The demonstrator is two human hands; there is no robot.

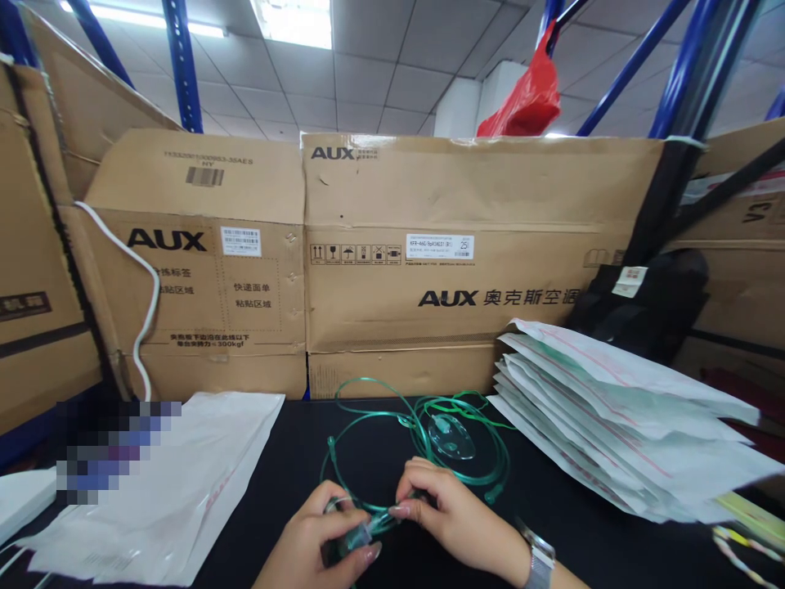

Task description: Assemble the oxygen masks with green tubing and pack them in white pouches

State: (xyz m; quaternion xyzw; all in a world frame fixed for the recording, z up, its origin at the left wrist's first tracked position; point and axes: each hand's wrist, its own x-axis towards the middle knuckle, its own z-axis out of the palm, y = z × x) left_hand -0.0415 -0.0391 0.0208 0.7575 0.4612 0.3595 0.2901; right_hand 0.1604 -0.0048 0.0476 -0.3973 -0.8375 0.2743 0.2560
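A coil of green transparent tubing (423, 438) with a clear mask piece (450, 435) lies on the black table (288, 483) in front of me. My left hand (319, 544) is closed around a small clear-green connector (359, 536) at the near end of the tubing. My right hand (447, 511), with a watch on its wrist, pinches the tubing right beside the left hand's fingertips. Both hands touch each other over the tube end.
A stack of white plastic pouches (619, 417) lies at the right. A flat white bag (177, 474) lies at the left. Large brown cardboard boxes (429, 262) wall off the back of the table. A white cable (147, 303) hangs at the left.
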